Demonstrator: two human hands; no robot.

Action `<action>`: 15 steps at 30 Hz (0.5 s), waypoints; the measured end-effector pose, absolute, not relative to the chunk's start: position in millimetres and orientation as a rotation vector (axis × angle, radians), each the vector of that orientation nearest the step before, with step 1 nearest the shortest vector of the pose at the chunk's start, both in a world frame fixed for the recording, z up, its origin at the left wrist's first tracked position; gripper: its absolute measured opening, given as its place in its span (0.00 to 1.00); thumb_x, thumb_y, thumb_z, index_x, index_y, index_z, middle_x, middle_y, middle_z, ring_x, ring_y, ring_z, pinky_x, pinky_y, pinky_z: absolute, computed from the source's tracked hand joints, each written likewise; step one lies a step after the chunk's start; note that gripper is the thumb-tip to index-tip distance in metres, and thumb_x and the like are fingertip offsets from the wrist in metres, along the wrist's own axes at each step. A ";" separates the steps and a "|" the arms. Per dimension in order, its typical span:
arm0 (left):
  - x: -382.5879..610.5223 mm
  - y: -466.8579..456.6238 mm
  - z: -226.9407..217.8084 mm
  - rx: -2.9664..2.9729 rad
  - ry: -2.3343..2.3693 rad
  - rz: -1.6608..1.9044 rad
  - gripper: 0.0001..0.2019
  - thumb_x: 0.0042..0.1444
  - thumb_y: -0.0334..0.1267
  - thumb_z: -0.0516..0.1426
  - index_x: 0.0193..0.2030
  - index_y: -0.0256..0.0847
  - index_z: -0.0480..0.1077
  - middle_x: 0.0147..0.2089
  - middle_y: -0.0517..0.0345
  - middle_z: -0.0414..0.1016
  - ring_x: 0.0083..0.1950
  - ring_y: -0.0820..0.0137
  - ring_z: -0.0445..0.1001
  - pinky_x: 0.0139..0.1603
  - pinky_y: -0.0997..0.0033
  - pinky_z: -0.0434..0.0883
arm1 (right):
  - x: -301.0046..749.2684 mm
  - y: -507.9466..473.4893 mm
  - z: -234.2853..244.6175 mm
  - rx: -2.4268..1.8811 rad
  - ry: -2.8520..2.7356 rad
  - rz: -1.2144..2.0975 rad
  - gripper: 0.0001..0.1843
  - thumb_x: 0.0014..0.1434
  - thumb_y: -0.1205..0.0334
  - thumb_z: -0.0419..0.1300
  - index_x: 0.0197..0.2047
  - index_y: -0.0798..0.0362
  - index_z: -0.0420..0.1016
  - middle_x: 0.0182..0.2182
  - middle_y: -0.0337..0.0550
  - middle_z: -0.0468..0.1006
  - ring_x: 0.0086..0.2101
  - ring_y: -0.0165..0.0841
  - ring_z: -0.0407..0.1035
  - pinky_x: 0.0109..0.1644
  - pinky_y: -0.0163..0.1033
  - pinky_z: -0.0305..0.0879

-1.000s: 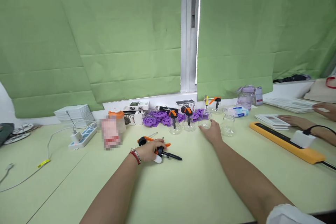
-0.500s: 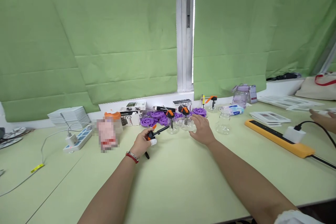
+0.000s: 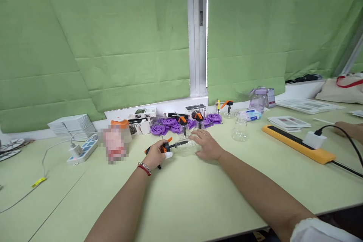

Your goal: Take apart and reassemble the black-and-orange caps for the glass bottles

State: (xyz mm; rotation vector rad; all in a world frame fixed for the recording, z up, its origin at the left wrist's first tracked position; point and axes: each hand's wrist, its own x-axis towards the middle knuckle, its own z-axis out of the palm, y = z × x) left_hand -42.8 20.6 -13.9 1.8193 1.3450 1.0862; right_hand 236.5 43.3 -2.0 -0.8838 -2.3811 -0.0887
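My left hand (image 3: 157, 155) is closed around a black-and-orange spray pump head (image 3: 165, 146), whose dark tube points right. My right hand (image 3: 207, 145) grips a clear bottle (image 3: 185, 150) from its right side. The bottle is tilted over just above the table, its mouth towards my left hand. The tube's tip overlaps the mouth; I cannot tell how far inside it reaches. Behind the hands stand two clear bottles with orange-and-black pump heads (image 3: 183, 121). Right of my right hand is a clear bottle without a head (image 3: 239, 131).
Purple spoked discs (image 3: 159, 128) and printed boxes (image 3: 141, 126) lie along the wall. Another bottle with a pump head (image 3: 228, 107) stands behind. A yellow power strip (image 3: 297, 144) lies at right, near another person's hand (image 3: 350, 130). A white power strip (image 3: 85, 150) is at left.
My right hand has brought the clear bottle left and tilted it towards the pump head. The tube now meets the bottle's mouth. The other person's hand has moved slightly.
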 end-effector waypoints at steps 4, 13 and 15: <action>-40.9 21.8 -17.3 1.907 1.325 1.057 0.29 0.39 0.42 0.66 0.51 0.38 0.69 0.39 0.55 0.73 0.38 0.68 0.71 0.42 0.67 0.69 | 226.5 36.3 -2.4 -0.860 -2.415 -0.056 0.37 0.40 0.65 0.60 0.58 0.49 0.66 0.56 0.51 0.64 0.56 0.46 0.55 0.61 0.53 0.48; -36.4 16.1 -10.5 2.028 1.258 0.986 0.25 0.41 0.41 0.66 0.48 0.38 0.73 0.44 0.53 0.73 0.43 0.66 0.71 0.46 0.66 0.68 | 226.1 36.8 -4.8 -0.869 -2.399 -0.006 0.37 0.41 0.61 0.62 0.58 0.50 0.65 0.54 0.51 0.66 0.55 0.46 0.56 0.61 0.52 0.48; -35.5 13.8 -8.2 2.058 1.263 0.953 0.24 0.42 0.43 0.65 0.47 0.38 0.73 0.44 0.53 0.73 0.43 0.65 0.71 0.47 0.65 0.68 | 223.8 36.5 -4.7 -0.850 -2.402 -0.016 0.37 0.41 0.61 0.63 0.58 0.51 0.65 0.54 0.51 0.66 0.55 0.45 0.56 0.60 0.50 0.49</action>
